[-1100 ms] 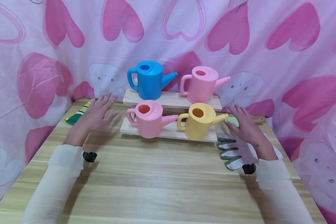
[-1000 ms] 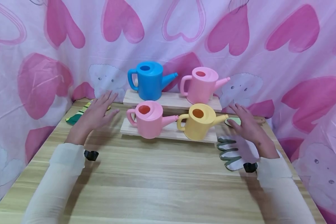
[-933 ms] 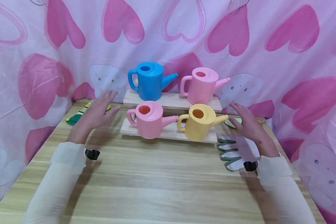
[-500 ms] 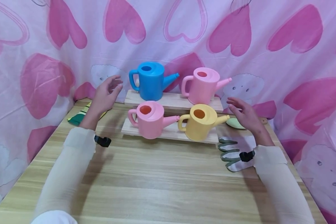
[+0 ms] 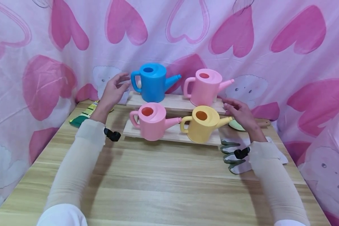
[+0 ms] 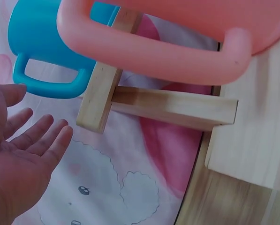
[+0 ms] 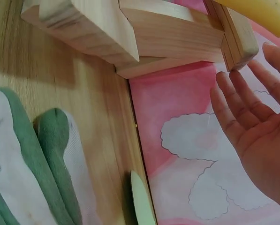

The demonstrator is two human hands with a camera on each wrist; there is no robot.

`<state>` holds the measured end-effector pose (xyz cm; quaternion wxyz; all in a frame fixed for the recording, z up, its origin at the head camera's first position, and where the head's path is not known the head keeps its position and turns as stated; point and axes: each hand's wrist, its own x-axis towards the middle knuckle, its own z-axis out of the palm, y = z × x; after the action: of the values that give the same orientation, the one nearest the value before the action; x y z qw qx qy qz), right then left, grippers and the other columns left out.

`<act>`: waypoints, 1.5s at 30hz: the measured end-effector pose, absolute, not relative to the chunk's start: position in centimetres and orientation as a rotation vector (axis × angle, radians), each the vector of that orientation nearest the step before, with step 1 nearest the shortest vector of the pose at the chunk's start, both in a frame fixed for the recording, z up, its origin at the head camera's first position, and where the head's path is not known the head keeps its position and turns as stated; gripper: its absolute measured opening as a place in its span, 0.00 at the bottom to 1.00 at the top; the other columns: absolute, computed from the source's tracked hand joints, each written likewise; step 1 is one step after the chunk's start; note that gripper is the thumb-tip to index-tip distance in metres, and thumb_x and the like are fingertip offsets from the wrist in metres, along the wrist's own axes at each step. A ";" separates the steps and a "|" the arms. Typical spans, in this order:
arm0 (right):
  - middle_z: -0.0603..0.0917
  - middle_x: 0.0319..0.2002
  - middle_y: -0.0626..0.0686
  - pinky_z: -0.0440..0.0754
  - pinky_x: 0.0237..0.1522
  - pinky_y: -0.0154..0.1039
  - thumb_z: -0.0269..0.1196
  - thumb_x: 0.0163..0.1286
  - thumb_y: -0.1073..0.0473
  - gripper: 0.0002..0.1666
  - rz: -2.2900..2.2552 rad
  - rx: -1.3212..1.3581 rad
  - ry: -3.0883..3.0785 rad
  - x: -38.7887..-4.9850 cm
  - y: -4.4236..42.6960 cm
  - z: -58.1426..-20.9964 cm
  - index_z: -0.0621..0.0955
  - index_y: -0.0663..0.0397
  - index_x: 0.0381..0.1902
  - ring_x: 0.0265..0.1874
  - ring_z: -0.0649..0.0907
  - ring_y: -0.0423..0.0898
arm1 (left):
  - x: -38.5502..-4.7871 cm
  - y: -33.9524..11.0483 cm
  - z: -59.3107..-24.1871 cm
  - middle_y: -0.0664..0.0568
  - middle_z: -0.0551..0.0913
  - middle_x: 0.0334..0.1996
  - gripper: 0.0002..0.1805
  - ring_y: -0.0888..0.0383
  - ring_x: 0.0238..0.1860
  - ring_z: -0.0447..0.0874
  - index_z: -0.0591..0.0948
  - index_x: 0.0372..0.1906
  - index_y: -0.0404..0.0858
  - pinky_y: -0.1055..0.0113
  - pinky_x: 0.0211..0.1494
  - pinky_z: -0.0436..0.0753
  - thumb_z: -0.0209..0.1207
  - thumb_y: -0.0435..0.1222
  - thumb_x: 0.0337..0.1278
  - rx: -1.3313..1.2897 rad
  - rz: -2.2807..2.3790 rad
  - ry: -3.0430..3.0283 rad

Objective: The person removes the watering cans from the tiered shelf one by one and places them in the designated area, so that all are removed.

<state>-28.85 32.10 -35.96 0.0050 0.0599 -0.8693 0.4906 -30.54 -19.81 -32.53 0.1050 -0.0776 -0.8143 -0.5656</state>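
Observation:
On a two-step wooden stand (image 5: 172, 135) sit several toy watering cans. The blue watering can (image 5: 152, 84) and a pink watering can (image 5: 204, 89) are on the upper step. Below them are another pink watering can (image 5: 152, 125) and a yellow watering can (image 5: 201, 127). My left hand (image 5: 115, 91), fingers loosely bent and holding nothing, is beside the blue can's handle (image 6: 50, 89); whether its thumb touches the handle I cannot tell. At the upper step's right end is my right hand (image 5: 240, 114), its fingertips at or close to the wood's edge in the right wrist view.
A white and green glove (image 5: 234, 157) lies under the right forearm. Behind it is a pale green tool with a wooden handle (image 5: 237, 125). A green and yellow packet (image 5: 84, 114) lies at the table's back left. A heart-patterned curtain (image 5: 169, 31) hangs behind.
Both hands have left their flat, spread pose at the sides. The left has moved up and right towards the blue can, the right inward to the stand's end. The cans have not moved.

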 end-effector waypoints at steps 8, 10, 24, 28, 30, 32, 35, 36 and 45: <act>0.77 0.67 0.57 0.85 0.44 0.30 0.65 0.74 0.39 0.36 1.536 0.137 -2.700 -28.9 31.9 -36.2 0.76 0.51 0.71 0.45 0.85 0.47 | -30.9 -19.1 -31.8 0.48 0.71 0.72 0.28 0.49 0.69 0.73 0.68 0.77 0.47 0.60 0.66 0.77 0.54 0.46 0.78 -0.228 -1.742 -2.377; 0.77 0.67 0.58 0.85 0.44 0.30 0.65 0.74 0.40 0.36 1.539 0.135 -2.694 -28.9 31.9 -36.2 0.76 0.52 0.71 0.44 0.86 0.45 | -31.0 -18.9 -31.6 0.49 0.72 0.72 0.28 0.50 0.69 0.73 0.68 0.77 0.48 0.61 0.66 0.77 0.54 0.47 0.78 -0.222 -1.743 -2.382; 0.78 0.63 0.54 0.85 0.44 0.31 0.66 0.72 0.38 0.37 1.686 -0.010 -2.638 -28.9 31.5 -36.7 0.77 0.48 0.71 0.45 0.81 0.48 | -31.3 -17.8 -30.9 0.50 0.73 0.70 0.24 0.51 0.68 0.73 0.70 0.75 0.47 0.57 0.65 0.78 0.50 0.42 0.81 -0.188 -1.790 -2.370; 0.78 0.59 0.52 0.85 0.42 0.31 0.67 0.72 0.39 0.36 1.728 -0.012 -2.607 -28.9 31.4 -36.7 0.77 0.49 0.71 0.43 0.80 0.47 | -31.3 -17.6 -30.9 0.49 0.75 0.67 0.22 0.52 0.65 0.75 0.72 0.72 0.45 0.55 0.63 0.80 0.50 0.42 0.80 -0.172 -1.813 -2.353; 0.78 0.59 0.52 0.85 0.42 0.30 0.67 0.72 0.40 0.35 1.755 -0.012 -2.594 -29.0 31.5 -36.8 0.77 0.49 0.71 0.42 0.80 0.46 | -31.2 -17.6 -30.9 0.48 0.76 0.66 0.21 0.51 0.64 0.76 0.73 0.71 0.44 0.55 0.63 0.81 0.50 0.42 0.80 -0.169 -1.825 -2.349; 0.78 0.59 0.52 0.85 0.42 0.30 0.66 0.73 0.41 0.35 1.771 -0.025 -2.591 -29.0 31.5 -36.7 0.76 0.49 0.72 0.42 0.80 0.46 | -31.2 -17.6 -30.9 0.48 0.77 0.65 0.21 0.51 0.64 0.76 0.73 0.71 0.44 0.55 0.62 0.81 0.50 0.42 0.80 -0.169 -1.832 -2.350; 0.76 0.63 0.53 0.84 0.44 0.30 0.65 0.74 0.42 0.35 1.781 -0.046 -2.604 -29.1 31.5 -36.7 0.74 0.50 0.73 0.44 0.80 0.46 | -31.2 -17.8 -30.9 0.48 0.77 0.64 0.21 0.52 0.64 0.77 0.74 0.71 0.44 0.54 0.62 0.81 0.50 0.41 0.80 -0.168 -1.843 -2.350; 0.76 0.65 0.54 0.84 0.45 0.30 0.64 0.75 0.43 0.35 1.782 -0.049 -2.609 -29.2 31.4 -36.7 0.74 0.50 0.73 0.46 0.81 0.46 | -31.2 -17.8 -30.9 0.47 0.77 0.64 0.21 0.52 0.64 0.76 0.74 0.71 0.44 0.54 0.62 0.81 0.50 0.41 0.80 -0.169 -1.845 -2.351; 0.76 0.65 0.55 0.85 0.44 0.30 0.65 0.74 0.41 0.35 1.763 -0.019 -2.604 -29.0 31.4 -36.7 0.75 0.49 0.73 0.44 0.81 0.46 | -30.9 -17.9 -31.0 0.47 0.77 0.64 0.21 0.52 0.63 0.76 0.74 0.71 0.46 0.55 0.61 0.82 0.51 0.42 0.79 -0.181 -1.849 -2.364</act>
<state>-29.03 31.44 -36.71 -0.0015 -0.0061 -0.8280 0.5607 -30.92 -17.90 -30.97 0.0672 -0.0602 -0.7844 -0.6136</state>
